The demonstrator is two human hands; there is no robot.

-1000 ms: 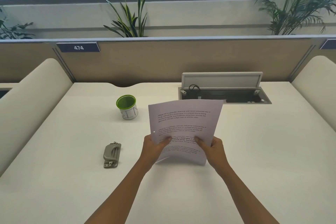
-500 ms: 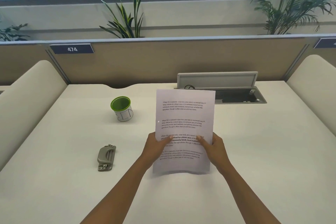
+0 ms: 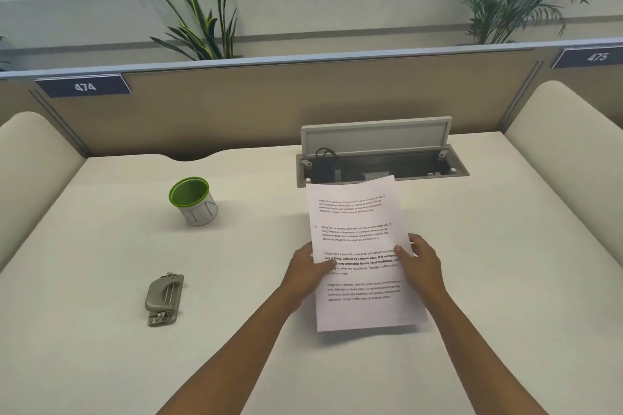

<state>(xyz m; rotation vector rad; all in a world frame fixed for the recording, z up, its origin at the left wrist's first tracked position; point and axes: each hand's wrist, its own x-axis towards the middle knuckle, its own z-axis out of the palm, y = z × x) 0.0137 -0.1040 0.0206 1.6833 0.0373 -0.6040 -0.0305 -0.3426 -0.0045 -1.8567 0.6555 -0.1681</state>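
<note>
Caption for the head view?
Left hand and right hand hold a printed sheet over the desk, beside hole punch and green-rimmed cup.

We read the white digits "474" on a dark blue tag [image 3: 84, 87] on the partition [image 3: 269, 101] at the upper left of the frame, and "475" on a matching tag [image 3: 597, 56] at the upper right. On the sheet [image 3: 357, 212] right of centre we make out four paragraphs, each opening "Village life is a peaceful, close-knit, and nature-connected way of living". The third has bold words: "Defined by a slower pace". We cannot read the faint letters on the cup [image 3: 197, 204].
</note>
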